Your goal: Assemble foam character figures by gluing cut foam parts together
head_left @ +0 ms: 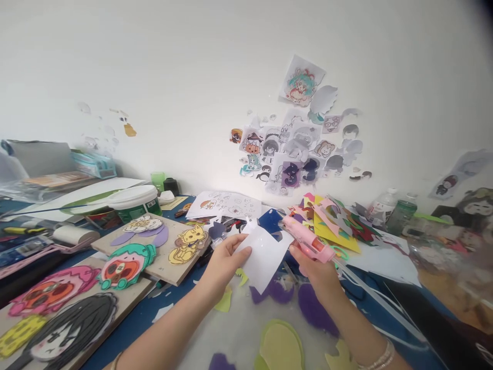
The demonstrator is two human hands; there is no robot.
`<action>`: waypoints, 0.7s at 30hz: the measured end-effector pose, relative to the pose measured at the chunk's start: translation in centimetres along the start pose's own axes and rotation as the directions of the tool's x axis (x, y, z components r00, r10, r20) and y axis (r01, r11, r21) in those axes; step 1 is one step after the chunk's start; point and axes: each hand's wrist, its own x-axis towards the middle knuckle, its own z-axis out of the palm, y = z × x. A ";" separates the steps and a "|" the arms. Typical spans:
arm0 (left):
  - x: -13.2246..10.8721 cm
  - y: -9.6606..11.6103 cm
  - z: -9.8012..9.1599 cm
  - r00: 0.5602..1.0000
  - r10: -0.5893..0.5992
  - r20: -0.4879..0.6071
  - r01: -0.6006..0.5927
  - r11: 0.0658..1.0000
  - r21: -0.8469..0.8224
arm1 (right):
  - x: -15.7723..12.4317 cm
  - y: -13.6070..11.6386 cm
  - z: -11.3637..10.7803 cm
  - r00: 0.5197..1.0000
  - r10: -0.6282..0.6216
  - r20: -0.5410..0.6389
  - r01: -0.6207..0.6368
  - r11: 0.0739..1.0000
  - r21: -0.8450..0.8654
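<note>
And here, a plain white, roughly four-sided sheet of paper (264, 259) is being held above the middle of the worktop, pinched by its left edge in the left hand (228, 259), with the thumb laid on top and the fingers curled behind. On the other side, a pink, pistol-shaped glue gun (310, 241) is gripped in the right hand (316, 270), the fingers wrapped closely about its handle. Its nose is aimed leftward, near the sheet's upper right corner; whether the paper is touched by the tip cannot be told. Just beyond, a dark blue flat piece (270, 221) is seen. Below, a greyish translucent mat (239, 341) is scattered with deep purple cut pieces (316, 311) and a rounded yellow-green cutout (281, 347). Off to the left, a yellow cat-like figure (188, 244) is carried on a beige flat board (171, 272), and a white-lidded tub with a green label (134, 202) is placed behind.
</note>
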 end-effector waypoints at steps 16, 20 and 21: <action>-0.4 -0.2 0.5 0.995 0.045 0.087 -0.068 0.954 0.293 | 0.7 0.1 0.2 0.944 -0.326 0.039 0.325 0.912 -0.251; -0.3 -0.2 0.5 0.995 0.059 0.086 -0.084 0.945 0.317 | 1.2 0.2 0.0 0.881 -0.466 0.078 0.465 0.826 -0.320; -0.3 -0.2 0.5 0.994 0.065 0.092 -0.092 0.942 0.323 | 1.2 0.3 0.0 0.871 -0.485 0.076 0.481 0.811 -0.333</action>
